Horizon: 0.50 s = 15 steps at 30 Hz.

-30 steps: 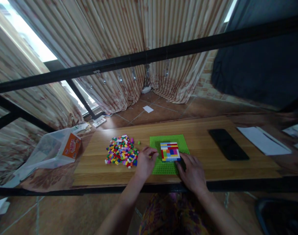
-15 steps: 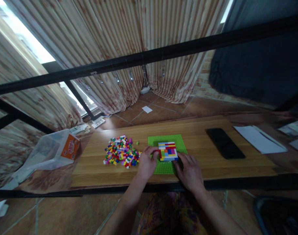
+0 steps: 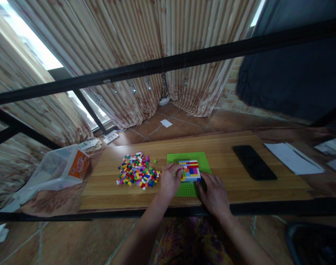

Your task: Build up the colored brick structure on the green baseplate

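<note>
A block of multicoloured toy bricks (image 3: 190, 170) sits on a green studded baseplate (image 3: 186, 190), built up in rows of red, white, blue, yellow and orange. My left hand (image 3: 170, 180) reaches over the block's left edge, thumb and forefinger pinched together. A small red brick seems to show at those fingertips, though the fingers cover most of it. Against the right side of the block, my right hand (image 3: 215, 193) has its curled fingers and thumb around the near right corner. Left of the baseplate lies a heap of loose small bricks (image 3: 137, 171).
All this stands on a low wooden table (image 3: 225, 154). A black phone (image 3: 253, 162) and white papers (image 3: 293, 158) lie to the right. Beyond the table's left end is a clear plastic box (image 3: 60, 165) with an orange label. A dark rail (image 3: 168, 64) crosses behind.
My left hand has shifted slightly right and up, so its fingertips now lie over the block's left part. The right hand and the block have hardly moved.
</note>
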{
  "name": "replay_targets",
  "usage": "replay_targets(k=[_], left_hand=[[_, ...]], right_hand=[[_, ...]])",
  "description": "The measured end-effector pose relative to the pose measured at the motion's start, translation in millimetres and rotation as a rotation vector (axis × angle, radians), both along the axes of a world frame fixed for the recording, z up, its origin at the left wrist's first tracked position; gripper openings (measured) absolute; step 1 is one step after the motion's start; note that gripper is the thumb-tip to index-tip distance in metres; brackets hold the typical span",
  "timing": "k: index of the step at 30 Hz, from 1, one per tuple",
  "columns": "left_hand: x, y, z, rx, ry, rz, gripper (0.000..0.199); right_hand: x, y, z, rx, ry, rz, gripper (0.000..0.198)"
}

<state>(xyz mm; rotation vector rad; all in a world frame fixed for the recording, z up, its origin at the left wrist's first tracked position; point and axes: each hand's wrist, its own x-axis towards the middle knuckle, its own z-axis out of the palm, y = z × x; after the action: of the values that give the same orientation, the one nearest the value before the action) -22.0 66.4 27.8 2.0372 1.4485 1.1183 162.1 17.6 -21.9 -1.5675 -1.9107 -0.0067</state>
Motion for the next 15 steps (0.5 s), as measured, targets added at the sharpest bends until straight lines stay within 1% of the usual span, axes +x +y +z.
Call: replay_targets(k=[7, 10, 15], left_hand=[[4, 1, -13.2, 0.080, -0.012, 0.050, 0.011], [4, 1, -13.3, 0.077, -0.015, 0.057, 0.012], [4, 4, -8.5, 0.085, 0.019, 0.025, 0.014]], right_hand=[[0, 0, 0, 0.018, 0.004, -0.006, 0.035], [0, 0, -1, 0.014, 0.011, 0.003, 0.035], [1, 1, -5, 0.010, 0.009, -0.006, 0.035]])
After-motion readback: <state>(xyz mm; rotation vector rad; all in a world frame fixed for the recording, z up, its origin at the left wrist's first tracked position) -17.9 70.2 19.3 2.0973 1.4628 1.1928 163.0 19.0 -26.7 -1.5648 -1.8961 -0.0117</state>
